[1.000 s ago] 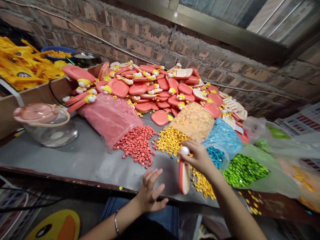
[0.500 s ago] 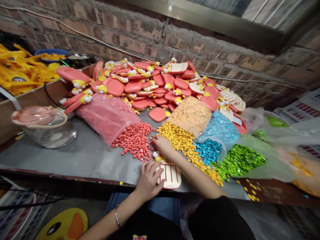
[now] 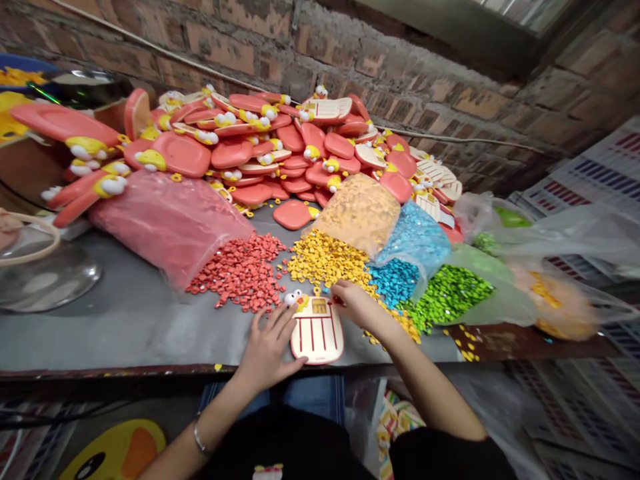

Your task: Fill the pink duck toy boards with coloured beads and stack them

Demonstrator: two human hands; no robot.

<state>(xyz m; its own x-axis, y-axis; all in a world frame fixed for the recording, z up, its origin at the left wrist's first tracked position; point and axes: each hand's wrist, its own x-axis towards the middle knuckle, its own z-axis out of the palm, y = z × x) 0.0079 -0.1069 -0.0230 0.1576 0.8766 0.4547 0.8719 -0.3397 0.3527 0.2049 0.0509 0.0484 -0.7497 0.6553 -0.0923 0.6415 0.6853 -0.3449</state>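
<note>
Cream board [image 3: 319, 341] points lengthwise away, eyed end farthest; left hand [image 3: 266, 348] spread against it, right hand [image 3: 359, 307] narrowed, contents unclear.

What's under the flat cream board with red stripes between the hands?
Smooth grey table surface shows around the flat cream board with red stripes; whatever lies directly beneath cannot be seen, covered by it.

Free tabletop [image 3: 145, 337] leftward, bead heaps [image 3: 240, 270] ahead

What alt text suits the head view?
The left hand touches the left side of a googly-eyed cream board; the right hand is at its upper right. Beyond lie heaped red, yellow, blue and green pieces and piled red boards.
</note>
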